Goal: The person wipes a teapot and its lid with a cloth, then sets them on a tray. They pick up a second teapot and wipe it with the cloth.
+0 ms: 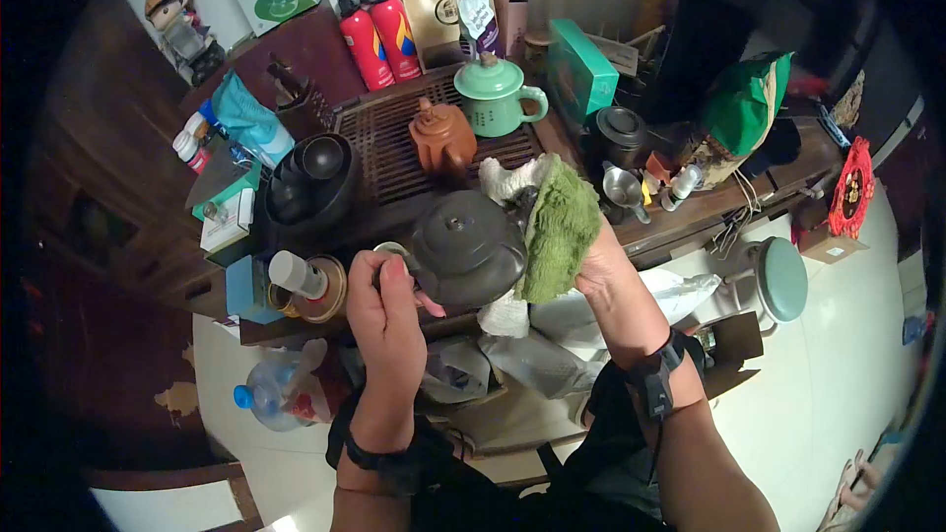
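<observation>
A dark grey teapot (468, 251) with its lid on is held up over the front of the tea tray. My left hand (382, 310) is closed on its left side, where the handle sits mostly hidden by the fingers. Against the pot's right side lies a green cloth (564, 232), gripped by my right hand (603, 261), whose fingers are behind it. A white cloth (505, 317) shows beneath and behind the pot. Beyond the pot, a brown clay teapot (441, 138) and a lidded green mug (496, 103) stand on the slatted tray (384, 125).
At left are black bowls (320, 160) and a white-capped jar (299, 276). To the right stand a dark lidded pot (619, 133), a metal pitcher (623, 187) and a green bag (749, 103). Two red bottles (367, 44) stand at the back. A water jug (271, 396) is on the floor.
</observation>
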Motion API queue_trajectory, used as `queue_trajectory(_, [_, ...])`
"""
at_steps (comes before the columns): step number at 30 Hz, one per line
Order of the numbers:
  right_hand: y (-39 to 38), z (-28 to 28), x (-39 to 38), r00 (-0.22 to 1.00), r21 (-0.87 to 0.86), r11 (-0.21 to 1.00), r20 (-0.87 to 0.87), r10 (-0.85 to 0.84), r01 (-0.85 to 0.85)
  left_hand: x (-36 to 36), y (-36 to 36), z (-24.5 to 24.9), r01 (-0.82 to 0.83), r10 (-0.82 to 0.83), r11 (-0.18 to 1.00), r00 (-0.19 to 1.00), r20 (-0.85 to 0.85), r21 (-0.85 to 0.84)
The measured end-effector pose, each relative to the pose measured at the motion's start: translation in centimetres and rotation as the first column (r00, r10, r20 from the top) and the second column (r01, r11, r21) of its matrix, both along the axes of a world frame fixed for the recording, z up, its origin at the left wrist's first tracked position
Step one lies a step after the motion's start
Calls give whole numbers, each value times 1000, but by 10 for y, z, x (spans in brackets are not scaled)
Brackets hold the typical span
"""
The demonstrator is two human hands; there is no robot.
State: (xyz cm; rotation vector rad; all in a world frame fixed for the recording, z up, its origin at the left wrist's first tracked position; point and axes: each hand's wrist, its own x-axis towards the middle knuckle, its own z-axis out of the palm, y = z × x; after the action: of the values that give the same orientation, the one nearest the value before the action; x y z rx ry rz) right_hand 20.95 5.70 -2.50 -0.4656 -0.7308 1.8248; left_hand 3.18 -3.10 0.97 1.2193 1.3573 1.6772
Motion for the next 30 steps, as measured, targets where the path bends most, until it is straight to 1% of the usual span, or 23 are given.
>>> queue_trajectory(2, [-1, 0, 0, 1000, -55, 998, 11, -10, 10, -1, 1, -1, 7, -7, 1000, 1000, 29, -8])
queue_trajectory(5, [0, 0, 5, 994, -15, 998, 91, 58, -57, -2, 0, -1, 6, -3, 999, 998, 66, -40])
queue_trajectory(8, [1, -1, 10, 989, 120, 988, 117, 87, -101, -1, -2, 4, 24, -19, 997, 998, 66, -67])
queue_trajectory(11, [-1, 6, 14, 969, 79, 991, 231, 85, -106, -1, -2, 4, 59, -54, 996, 995, 83, -62])
queue_trajectory(12, [-1, 7, 17, 944, 144, 983, 324, 65, -117, -1, -3, 3, 72, -66, 996, 993, 94, -56])
queue_trajectory(15, [6, -8, 19, 914, 394, 907, 406, -27, -148, -3, -3, 7, 107, -100, 990, 992, 83, -92])
queue_trajectory(18, [6, -17, 17, 933, 394, 911, 358, -32, -120, -6, -1, 10, 178, -151, 972, 974, 168, -156])
queue_trajectory(21, [7, -14, 14, 939, 403, 907, 343, -23, -125, -10, 0, 7, 169, -145, 971, 978, 148, -169])
queue_trajectory(24, [4, -12, 15, 973, 344, 936, 230, -10, -71, -4, -4, 10, 118, -104, 987, 986, 129, -113])
queue_trajectory(27, [7, -9, 5, 999, 90, 996, 32, -19, 16, -1, -5, 7, 35, -35, 999, 999, -12, -29])
queue_trajectory(28, [7, -9, 1, 998, 103, 993, 34, -56, 52, -1, -4, 5, 31, -31, 999, 999, 10, -13])
queue_trajectory(30, [6, -10, -3, 997, -30, 999, -73, -19, 17, -2, -2, 2, 22, -23, 1000, 998, 55, 19])
